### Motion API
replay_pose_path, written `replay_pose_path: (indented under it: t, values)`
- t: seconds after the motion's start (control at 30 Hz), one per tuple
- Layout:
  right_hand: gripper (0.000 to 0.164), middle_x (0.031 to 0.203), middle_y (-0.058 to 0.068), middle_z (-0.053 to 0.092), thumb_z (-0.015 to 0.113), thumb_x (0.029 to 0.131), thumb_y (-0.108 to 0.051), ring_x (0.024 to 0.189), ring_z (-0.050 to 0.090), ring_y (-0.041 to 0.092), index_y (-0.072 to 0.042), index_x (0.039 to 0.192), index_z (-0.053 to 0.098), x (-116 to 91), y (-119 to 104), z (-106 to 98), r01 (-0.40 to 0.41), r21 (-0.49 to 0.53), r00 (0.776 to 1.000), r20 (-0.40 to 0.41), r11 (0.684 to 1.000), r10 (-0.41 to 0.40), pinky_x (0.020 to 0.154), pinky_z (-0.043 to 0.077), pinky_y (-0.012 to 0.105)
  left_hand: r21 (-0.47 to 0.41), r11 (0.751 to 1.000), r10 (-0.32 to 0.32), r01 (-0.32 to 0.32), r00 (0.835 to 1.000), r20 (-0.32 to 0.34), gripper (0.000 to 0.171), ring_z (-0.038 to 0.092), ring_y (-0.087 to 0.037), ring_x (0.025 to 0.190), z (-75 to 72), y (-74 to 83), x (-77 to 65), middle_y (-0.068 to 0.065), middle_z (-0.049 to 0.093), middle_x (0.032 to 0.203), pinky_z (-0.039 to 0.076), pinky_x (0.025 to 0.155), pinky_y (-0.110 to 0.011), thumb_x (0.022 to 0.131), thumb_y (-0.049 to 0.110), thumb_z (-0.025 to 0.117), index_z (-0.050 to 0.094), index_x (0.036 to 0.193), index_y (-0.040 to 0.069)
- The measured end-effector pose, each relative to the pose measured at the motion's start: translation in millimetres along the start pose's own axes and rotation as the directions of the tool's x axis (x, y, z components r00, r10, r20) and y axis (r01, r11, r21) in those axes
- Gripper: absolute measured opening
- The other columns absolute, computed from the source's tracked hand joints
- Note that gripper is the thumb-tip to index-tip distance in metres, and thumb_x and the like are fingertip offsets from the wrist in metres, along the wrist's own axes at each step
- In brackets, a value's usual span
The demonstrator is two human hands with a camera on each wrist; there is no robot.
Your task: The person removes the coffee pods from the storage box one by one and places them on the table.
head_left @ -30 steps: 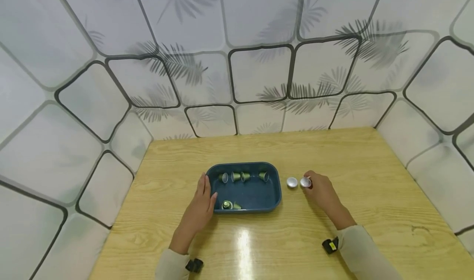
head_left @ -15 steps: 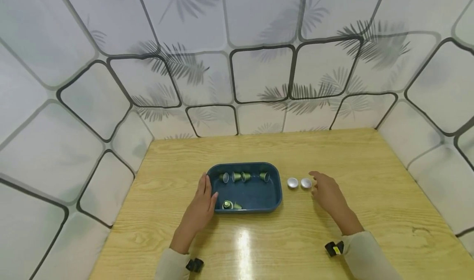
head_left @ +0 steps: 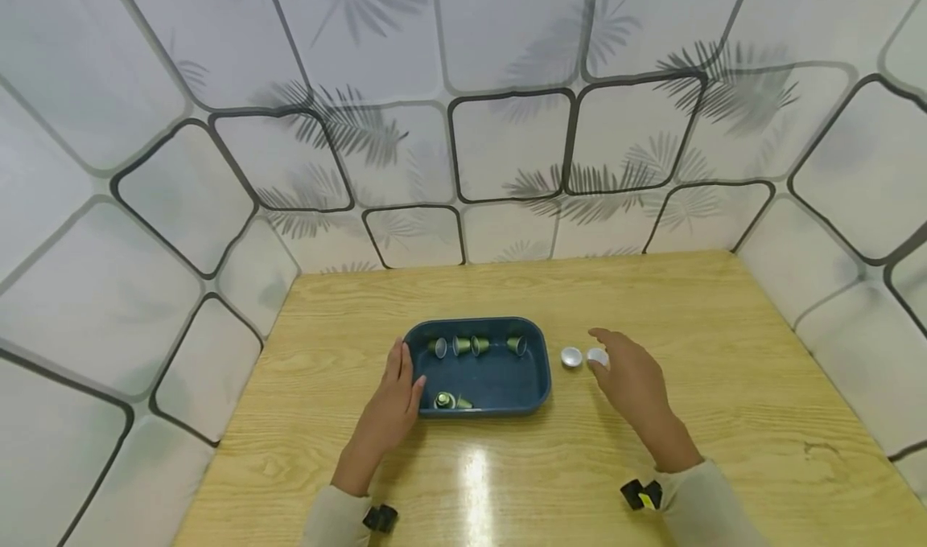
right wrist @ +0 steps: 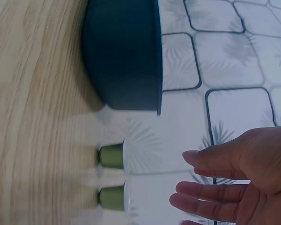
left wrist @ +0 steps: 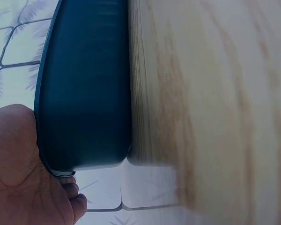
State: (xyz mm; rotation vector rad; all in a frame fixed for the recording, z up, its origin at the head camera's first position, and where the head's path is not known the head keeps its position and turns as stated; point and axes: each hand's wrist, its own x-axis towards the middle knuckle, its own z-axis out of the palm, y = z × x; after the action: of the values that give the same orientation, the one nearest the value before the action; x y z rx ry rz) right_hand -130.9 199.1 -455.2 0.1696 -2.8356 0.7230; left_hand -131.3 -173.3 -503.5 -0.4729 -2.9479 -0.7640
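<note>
My left hand (head_left: 391, 402) holds the left end of a dark blue rectangular tray (head_left: 546, 378), with the thumb over the near-left rim and the fingers along the outside. In the left wrist view, the palm (left wrist: 14, 164) is at the rim and the fingertips hang beyond the tray's end. Two green coffee capsules (right wrist: 111, 156) stand side by side right of the tray, silver lids up. My right hand (head_left: 633, 382) hovers over the right-hand capsule (head_left: 597, 356), partly covering it, with thumb and fingers spread apart. A gap shows between those fingers and both capsules in the right wrist view.
Several green capsules lie on their sides in the tray, including one capsule (head_left: 517, 344) near its far right. Another capsule (head_left: 443, 400) sits at the near left. Patterned fabric walls (head_left: 507, 145) enclose the wooden table (head_left: 579, 466) at the back and sides.
My right hand let go of the right-hand capsule and drew back to the right, then came left over it again with fingers spread. The left hand and tray stayed put.
</note>
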Motion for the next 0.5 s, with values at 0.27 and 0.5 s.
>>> replay_pose_path:
  t: [0.27,0.5]
  values:
    - [0.044,0.118,0.021,0.070,0.078,0.091,-0.013,0.093,0.070,0.036,-0.001,0.131,0.066,-2,-31,5,0.068,0.067,0.998,-0.006,0.995,-0.068,0.064,0.056,0.045,-0.010,1.000,0.000,0.000,1.000,-0.009,0.067,0.015,-0.041,0.152,-1.0,0.5,-1.1,-0.027,0.002,0.166,0.036,0.113,-0.054,0.111,0.024,0.043,0.012,0.156,-0.014]
    - [0.042,0.124,0.017,0.069,0.077,0.092,-0.017,0.102,0.069,0.034,-0.003,0.131,0.067,0,-51,13,0.111,0.113,0.989,0.081,0.987,-0.121,0.076,0.058,0.047,-0.007,1.000,-0.005,0.005,1.000,0.005,0.067,0.012,-0.041,0.153,-2.6,1.6,-1.2,-0.027,0.000,0.166,0.035,0.114,-0.054,0.112,0.025,0.042,0.011,0.157,-0.013]
